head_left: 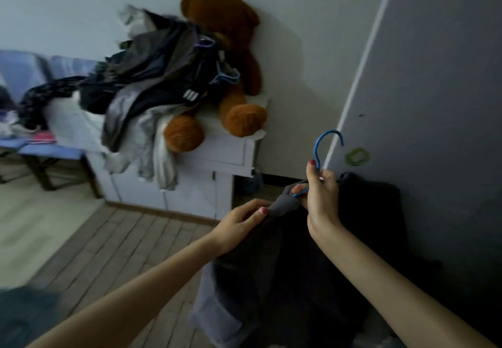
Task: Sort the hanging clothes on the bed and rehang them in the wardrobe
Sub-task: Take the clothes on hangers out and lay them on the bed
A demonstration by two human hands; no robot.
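Gripping blue hanger (pixel 327 145) neck, right hand (pixel 320 187); left hand (pixel 241 218) pinching grey garment (pixel 282 205) below.

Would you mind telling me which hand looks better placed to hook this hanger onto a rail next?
The right hand, probably: it grips the blue hanger just below its free, upright hook. The left hand only pinches the dark garment at the shoulder.

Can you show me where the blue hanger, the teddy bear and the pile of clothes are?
blue hanger (pixel 317 146): head view, on its hook.
teddy bear (pixel 231 22): head view, on its head.
pile of clothes (pixel 163 68): head view, on the dark middle.
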